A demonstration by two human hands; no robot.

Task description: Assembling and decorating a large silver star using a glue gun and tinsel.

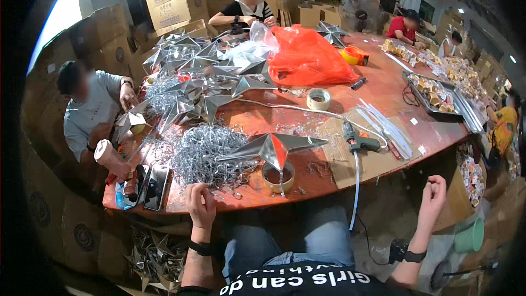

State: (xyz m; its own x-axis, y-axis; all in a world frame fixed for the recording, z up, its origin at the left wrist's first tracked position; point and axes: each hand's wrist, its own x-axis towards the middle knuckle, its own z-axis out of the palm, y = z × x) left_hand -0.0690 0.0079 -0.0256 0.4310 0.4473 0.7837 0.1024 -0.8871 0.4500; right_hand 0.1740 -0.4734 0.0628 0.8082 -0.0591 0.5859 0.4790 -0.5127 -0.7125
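My left hand (201, 206) is raised at the table's front edge, beside a heap of silver tinsel (205, 151). Its fingers are curled in, with nothing visible in them. Well apart from it, my right hand (433, 197) hovers off the table's right front edge. Its fingers are bent together and hold nothing that I can see. Between the hands, a silver metallic star (268, 151) with a red patch rests on a tape roll (272, 182). A green and black glue gun (359, 140) lies on flat cardboard (335, 153), a white glue stick protruding from it.
Silver stars (205, 71) pile up at the far left by a red plastic bag (309, 57). Another tape roll (318, 99), white sticks (385, 127) and a phone (156, 187) lie on the red table (257, 115). A co-worker (93, 104) sits left; others work beyond.
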